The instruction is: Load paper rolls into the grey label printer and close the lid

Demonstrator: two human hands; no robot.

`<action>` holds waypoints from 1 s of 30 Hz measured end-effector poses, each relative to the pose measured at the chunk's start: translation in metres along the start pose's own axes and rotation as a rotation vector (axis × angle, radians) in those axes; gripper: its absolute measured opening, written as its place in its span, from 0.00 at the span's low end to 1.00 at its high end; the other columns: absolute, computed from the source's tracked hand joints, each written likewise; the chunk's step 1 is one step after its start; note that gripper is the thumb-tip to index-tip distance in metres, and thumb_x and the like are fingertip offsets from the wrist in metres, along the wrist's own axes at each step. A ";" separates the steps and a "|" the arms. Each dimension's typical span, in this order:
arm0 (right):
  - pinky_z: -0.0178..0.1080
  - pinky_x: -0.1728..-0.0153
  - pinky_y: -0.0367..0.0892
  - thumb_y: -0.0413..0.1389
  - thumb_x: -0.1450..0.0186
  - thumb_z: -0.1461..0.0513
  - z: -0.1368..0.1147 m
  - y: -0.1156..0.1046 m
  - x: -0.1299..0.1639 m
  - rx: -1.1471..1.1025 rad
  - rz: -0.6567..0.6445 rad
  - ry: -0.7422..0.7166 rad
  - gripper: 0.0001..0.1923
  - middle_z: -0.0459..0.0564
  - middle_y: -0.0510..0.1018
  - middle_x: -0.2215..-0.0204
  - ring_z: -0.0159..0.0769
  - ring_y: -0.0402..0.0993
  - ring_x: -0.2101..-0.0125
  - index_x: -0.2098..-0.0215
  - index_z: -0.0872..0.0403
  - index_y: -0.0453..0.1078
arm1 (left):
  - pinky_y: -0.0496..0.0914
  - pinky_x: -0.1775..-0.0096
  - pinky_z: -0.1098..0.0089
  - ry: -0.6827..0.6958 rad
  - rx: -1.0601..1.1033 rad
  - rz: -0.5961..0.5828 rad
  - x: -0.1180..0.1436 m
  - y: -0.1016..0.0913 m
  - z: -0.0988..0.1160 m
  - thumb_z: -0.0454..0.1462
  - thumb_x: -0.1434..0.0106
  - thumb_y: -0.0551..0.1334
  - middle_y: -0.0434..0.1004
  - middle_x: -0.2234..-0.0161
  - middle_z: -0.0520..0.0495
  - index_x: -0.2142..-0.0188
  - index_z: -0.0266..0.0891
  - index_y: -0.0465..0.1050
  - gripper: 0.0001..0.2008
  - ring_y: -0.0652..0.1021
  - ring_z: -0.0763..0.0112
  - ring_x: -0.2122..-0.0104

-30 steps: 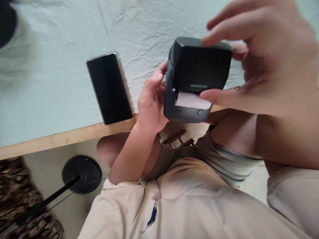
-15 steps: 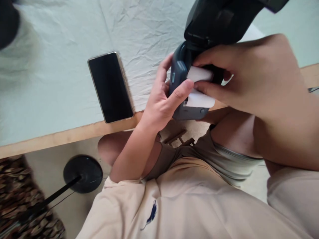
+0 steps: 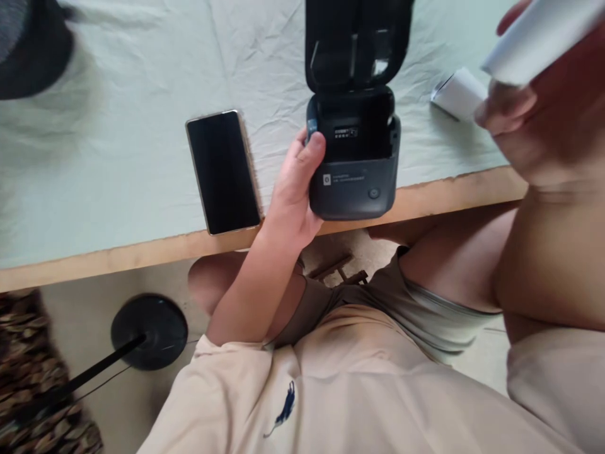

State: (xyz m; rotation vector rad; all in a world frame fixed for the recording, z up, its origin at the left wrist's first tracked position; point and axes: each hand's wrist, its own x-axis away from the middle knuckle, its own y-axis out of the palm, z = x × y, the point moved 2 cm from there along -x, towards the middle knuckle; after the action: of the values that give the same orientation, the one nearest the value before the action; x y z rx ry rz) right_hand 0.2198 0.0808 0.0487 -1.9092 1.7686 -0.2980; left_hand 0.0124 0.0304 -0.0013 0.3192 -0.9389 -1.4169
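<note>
My left hand (image 3: pixel 297 189) grips the left side of a dark label printer (image 3: pixel 352 202), its thumb on the rim. The printer's lid (image 3: pixel 357 47) stands open, and its paper compartment shows no roll inside. At the upper right, my right hand (image 3: pixel 543 120) is closed around a white paper roll (image 3: pixel 539 44), held above the cloth and partly out of frame. Just left of that hand, a second white roll (image 3: pixel 458 94) lies on the cloth.
A smartphone (image 3: pixel 224 173) with a dark screen lies left of the printer on the pale cloth (image 3: pixel 118 164). The wooden table edge (image 3: pixel 118 255) runs below. A black round object (image 3: pixel 35 50) stands at the upper left. On the floor is a black round stand base (image 3: pixel 149 331).
My right hand has drawn the white paper roll out of the printer and carried it to the upper right. The printer has turned more upright, with its compartment now exposed.
</note>
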 end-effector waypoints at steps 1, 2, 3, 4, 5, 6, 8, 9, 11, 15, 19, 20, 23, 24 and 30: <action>0.34 0.75 0.58 0.52 0.37 0.52 0.004 0.001 -0.002 -0.068 0.062 0.016 0.16 0.42 0.69 0.63 0.23 0.67 0.72 0.53 0.47 0.66 | 0.73 0.37 0.56 0.007 0.005 0.017 0.000 0.002 0.001 0.40 0.24 0.54 0.80 0.52 0.43 0.46 0.38 0.72 0.14 0.64 0.49 0.29; 0.34 0.76 0.57 0.54 0.41 0.56 0.008 0.003 -0.004 -0.105 0.107 0.028 0.15 0.42 0.68 0.67 0.23 0.66 0.74 0.56 0.49 0.64 | 0.72 0.36 0.53 0.003 0.001 0.030 0.001 0.004 0.002 0.40 0.25 0.54 0.79 0.50 0.41 0.46 0.37 0.72 0.14 0.62 0.45 0.28; 0.34 0.77 0.56 0.56 0.44 0.60 0.013 0.006 -0.004 -0.101 0.130 0.034 0.15 0.40 0.67 0.70 0.23 0.65 0.76 0.58 0.50 0.63 | 0.71 0.36 0.49 0.000 -0.008 0.042 0.002 0.006 0.002 0.40 0.25 0.54 0.78 0.47 0.38 0.45 0.36 0.71 0.15 0.62 0.41 0.28; 0.35 0.77 0.56 0.57 0.46 0.62 0.017 0.009 -0.004 -0.055 0.125 0.040 0.15 0.39 0.67 0.73 0.23 0.65 0.77 0.60 0.50 0.62 | 0.70 0.35 0.46 -0.002 -0.017 0.050 0.002 0.008 0.003 0.40 0.25 0.54 0.76 0.45 0.36 0.44 0.35 0.70 0.16 0.62 0.38 0.28; 0.35 0.76 0.55 0.58 0.48 0.64 0.021 0.013 -0.004 0.052 0.090 0.043 0.16 0.39 0.68 0.74 0.24 0.65 0.77 0.61 0.50 0.62 | 0.69 0.35 0.44 -0.006 -0.023 0.049 0.002 0.008 0.003 0.40 0.24 0.53 0.75 0.44 0.35 0.42 0.34 0.68 0.17 0.62 0.36 0.29; 0.35 0.75 0.56 0.60 0.49 0.66 0.024 0.015 -0.003 0.174 0.042 0.052 0.17 0.40 0.70 0.75 0.25 0.66 0.76 0.62 0.50 0.64 | 0.68 0.35 0.43 -0.009 -0.023 0.043 0.002 0.009 0.003 0.40 0.24 0.53 0.74 0.43 0.34 0.41 0.33 0.67 0.18 0.62 0.35 0.29; 0.38 0.67 0.61 0.62 0.51 0.69 0.029 0.017 -0.002 0.369 -0.056 0.067 0.17 0.43 0.73 0.72 0.28 0.67 0.72 0.64 0.51 0.70 | 0.68 0.34 0.46 -0.024 -0.012 0.011 0.001 0.007 0.003 0.39 0.24 0.53 0.75 0.44 0.36 0.40 0.35 0.67 0.18 0.63 0.37 0.29; 0.39 0.63 0.63 0.63 0.50 0.69 0.030 0.016 -0.002 0.453 -0.106 0.063 0.17 0.45 0.75 0.69 0.28 0.68 0.70 0.63 0.51 0.73 | 0.69 0.34 0.47 -0.029 -0.004 0.003 0.000 0.006 0.003 0.38 0.25 0.53 0.75 0.44 0.37 0.40 0.36 0.67 0.18 0.64 0.39 0.29; 0.40 0.60 0.66 0.65 0.45 0.66 0.031 0.008 -0.002 0.546 -0.124 0.039 0.17 0.48 0.77 0.60 0.28 0.67 0.69 0.57 0.49 0.78 | 0.69 0.34 0.48 -0.037 0.009 -0.007 -0.001 0.004 0.002 0.39 0.25 0.55 0.77 0.45 0.39 0.40 0.37 0.68 0.17 0.65 0.42 0.30; 0.38 0.65 0.63 0.59 0.37 0.64 0.037 -0.020 -0.006 0.618 0.116 -0.027 0.16 0.50 0.77 0.54 0.23 0.58 0.73 0.51 0.51 0.78 | 0.66 0.31 0.54 -0.020 0.026 0.040 0.001 0.005 0.001 0.39 0.25 0.54 0.80 0.43 0.43 0.42 0.39 0.73 0.17 0.61 0.52 0.27; 0.40 0.54 0.68 0.65 0.42 0.66 0.057 -0.027 -0.015 0.704 -0.033 0.017 0.17 0.51 0.78 0.54 0.27 0.67 0.67 0.54 0.52 0.79 | 0.66 0.31 0.59 -0.041 0.023 0.041 0.002 0.004 0.000 0.40 0.23 0.51 0.80 0.42 0.49 0.40 0.43 0.73 0.18 0.62 0.61 0.27; 0.41 0.52 0.69 0.66 0.41 0.64 0.062 -0.027 -0.017 0.742 -0.037 0.039 0.18 0.53 0.78 0.52 0.29 0.70 0.65 0.52 0.52 0.79 | 0.66 0.31 0.58 -0.033 0.024 0.014 0.002 0.004 0.000 0.40 0.23 0.51 0.81 0.43 0.49 0.39 0.43 0.72 0.19 0.63 0.61 0.28; 0.47 0.48 0.69 0.65 0.39 0.61 0.067 -0.026 -0.022 0.856 0.025 0.100 0.21 0.61 0.79 0.48 0.40 0.75 0.55 0.47 0.55 0.78 | 0.71 0.35 0.55 -0.006 0.030 -0.003 0.000 0.001 -0.001 0.44 0.23 0.50 0.83 0.47 0.47 0.37 0.44 0.71 0.21 0.67 0.58 0.29; 0.48 0.47 0.68 0.65 0.39 0.61 0.067 -0.025 -0.023 0.870 0.045 0.112 0.22 0.63 0.78 0.47 0.44 0.76 0.51 0.46 0.57 0.78 | 0.73 0.36 0.54 -0.007 0.027 0.001 0.000 0.000 -0.002 0.46 0.23 0.50 0.84 0.48 0.47 0.37 0.45 0.71 0.22 0.67 0.57 0.30; 0.52 0.40 0.66 0.62 0.38 0.63 0.051 -0.015 -0.026 0.865 0.066 0.158 0.29 0.67 0.70 0.39 0.55 0.71 0.39 0.38 0.60 0.71 | 0.71 0.34 0.59 0.030 -0.047 -0.029 -0.002 -0.006 -0.002 0.45 0.23 0.51 0.84 0.47 0.51 0.39 0.46 0.74 0.20 0.63 0.58 0.28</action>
State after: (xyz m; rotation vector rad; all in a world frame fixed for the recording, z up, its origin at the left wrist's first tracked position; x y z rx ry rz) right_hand 0.2543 0.1173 0.0178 -1.2174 1.4286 -1.0189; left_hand 0.0103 0.0304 -0.0076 0.3187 -0.8785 -1.4545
